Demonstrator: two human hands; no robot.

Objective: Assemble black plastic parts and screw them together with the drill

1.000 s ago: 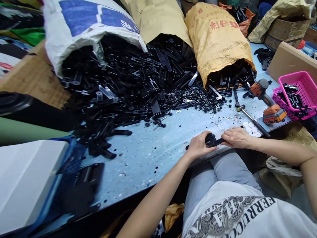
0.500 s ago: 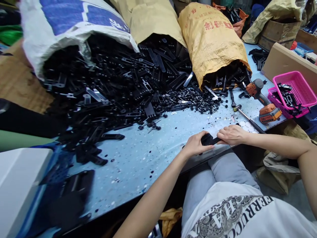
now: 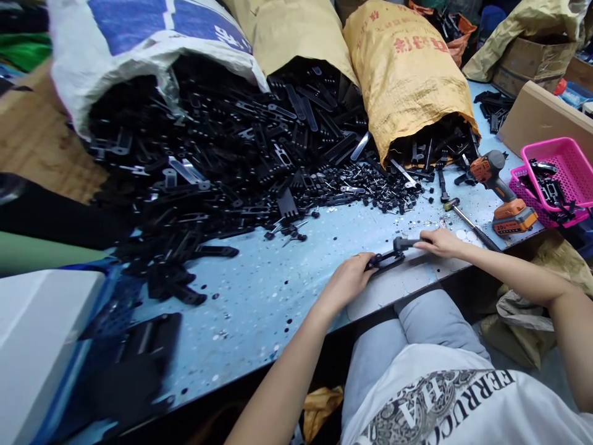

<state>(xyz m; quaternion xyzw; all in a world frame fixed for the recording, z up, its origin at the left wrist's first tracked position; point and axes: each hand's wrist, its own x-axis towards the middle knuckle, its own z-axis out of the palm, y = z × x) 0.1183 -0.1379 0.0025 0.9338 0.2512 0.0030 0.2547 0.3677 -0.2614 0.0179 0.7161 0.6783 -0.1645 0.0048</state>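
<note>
My left hand (image 3: 348, 279) is closed around the near end of a long black slotted part (image 3: 390, 263), which lies low over the pale strip at the table's front edge. In my right hand (image 3: 440, 241) is the end of a black bar with a thicker, block-like end (image 3: 402, 243). That block-like end sits just above the slotted part's far end; whether the two touch I cannot tell. The fingers hide part of both pieces.
Black parts (image 3: 222, 161) spill from several sacks, with small pins (image 3: 389, 188) before the yellow sack (image 3: 407, 80). A hammer (image 3: 472, 224), an orange cordless driver (image 3: 503, 191) and pink baskets (image 3: 574, 154) are on the right. A white box (image 3: 41, 346) stands left.
My hands have moved apart, the left slightly left and the right slightly right. More of the slotted part and the black bar now shows between them. The view has shifted slightly.
</note>
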